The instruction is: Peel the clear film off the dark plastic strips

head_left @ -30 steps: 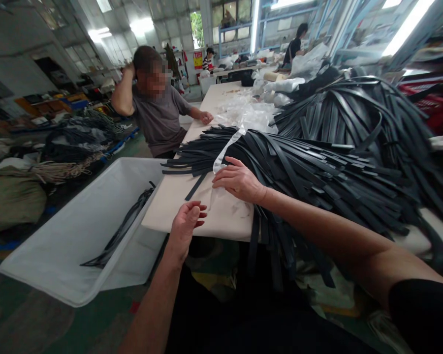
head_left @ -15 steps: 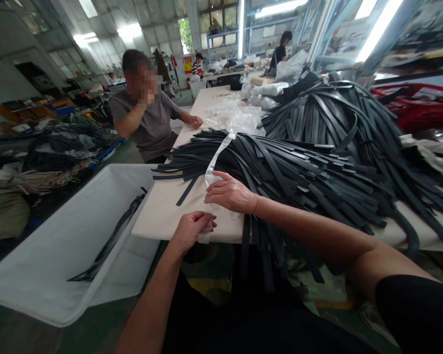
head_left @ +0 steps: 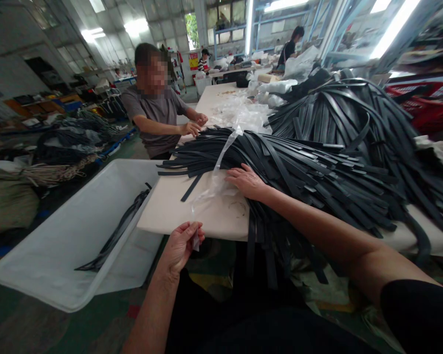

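At the table's front edge, my left hand (head_left: 182, 243) pinches the end of a clear plastic strip (head_left: 223, 153). From there the strip runs up over the near part of a bundle of black straps (head_left: 258, 152). My right hand (head_left: 247, 182) lies on the strip and the edge of the bundle, fingers stretched out and holding nothing. The straps spread across the pale table (head_left: 162, 209), and several hang down over its front edge. A single strap end (head_left: 191, 188) sticks out toward me on the left.
A white bin (head_left: 70, 290) with a few black straps (head_left: 114, 236) stands at the left. A taller heap of straps (head_left: 325, 108) and a red basket (head_left: 428, 105) are at the right. Across the table sits a person (head_left: 155, 108), hands by the straps; crumpled plastic (head_left: 249, 110) lies behind.
My left hand has moved left and down, drawing the plastic strip out. My right hand has shifted right onto the straps. The person opposite has lowered a hand from the face to the table.
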Available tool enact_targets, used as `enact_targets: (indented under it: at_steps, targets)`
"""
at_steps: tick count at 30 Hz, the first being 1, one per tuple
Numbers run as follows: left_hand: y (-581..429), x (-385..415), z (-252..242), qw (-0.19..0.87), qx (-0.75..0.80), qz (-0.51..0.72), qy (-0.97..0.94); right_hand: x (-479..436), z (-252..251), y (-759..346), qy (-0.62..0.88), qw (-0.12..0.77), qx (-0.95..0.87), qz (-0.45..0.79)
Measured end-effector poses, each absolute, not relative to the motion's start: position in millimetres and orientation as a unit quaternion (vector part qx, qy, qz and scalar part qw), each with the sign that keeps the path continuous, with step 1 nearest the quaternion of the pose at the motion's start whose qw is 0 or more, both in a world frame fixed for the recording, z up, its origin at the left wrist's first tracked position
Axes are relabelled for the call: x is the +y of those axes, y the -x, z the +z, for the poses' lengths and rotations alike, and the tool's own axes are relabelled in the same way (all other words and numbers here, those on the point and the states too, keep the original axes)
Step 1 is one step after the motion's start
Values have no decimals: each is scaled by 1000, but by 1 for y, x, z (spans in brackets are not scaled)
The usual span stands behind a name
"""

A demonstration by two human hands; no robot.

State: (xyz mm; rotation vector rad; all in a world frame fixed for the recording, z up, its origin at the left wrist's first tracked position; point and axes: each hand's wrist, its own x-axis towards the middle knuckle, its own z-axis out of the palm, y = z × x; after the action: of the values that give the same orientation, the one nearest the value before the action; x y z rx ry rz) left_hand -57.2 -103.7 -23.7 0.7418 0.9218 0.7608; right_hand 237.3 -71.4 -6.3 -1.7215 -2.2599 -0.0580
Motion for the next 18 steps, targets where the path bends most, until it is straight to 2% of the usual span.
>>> enact_targets:
  at_steps: [5,9,11,18]
  targets:
    - [53,-105,-30,734,434,388,-348,-92,16,-198,631,235,-739,27]
    - [41,-111,-31,727,423,395,-370,-113,19,-154,562,265,-738,262]
    - [36,-114,-32,729,419,387,-379,-116,15,-138,554,287,-709,329]
    - [41,-116,-35,722,406,338,-447,-103,15,-128,585,305,-706,258]
